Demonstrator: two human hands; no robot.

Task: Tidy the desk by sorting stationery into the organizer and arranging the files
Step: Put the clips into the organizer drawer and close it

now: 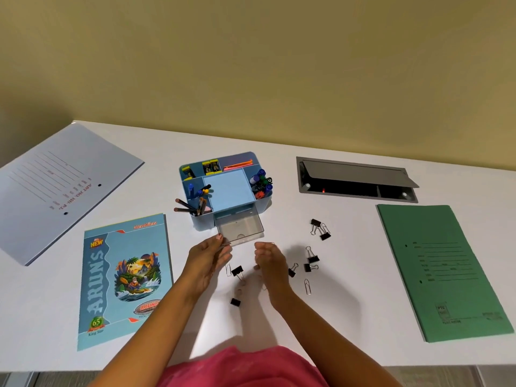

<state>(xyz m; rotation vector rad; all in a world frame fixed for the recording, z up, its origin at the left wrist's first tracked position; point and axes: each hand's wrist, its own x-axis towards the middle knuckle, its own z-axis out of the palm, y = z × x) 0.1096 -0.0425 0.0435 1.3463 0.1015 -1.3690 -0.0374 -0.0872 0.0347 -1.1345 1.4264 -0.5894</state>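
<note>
Your left hand (208, 259) pinches the front left corner of the clear plastic drawer (240, 229), which juts out of the front of the blue plastic desk organizer (229, 188).

Your right hand (269, 261) hovers just right of that grip, fingers curled. A thin wire shape shows at its fingertips, but you cannot tell whether it holds anything. One black binder clip (237, 270) lies between your hands, and more are scattered to the right of your right hand beside a silver wire paper clip (307, 286). Just left of the grip lies the blue illustrated notebook (122, 277), with the pale blue paper file (61, 188) beyond it. The green paper file (438, 272) lies well apart to the right on the white desk (349, 317).
</note>
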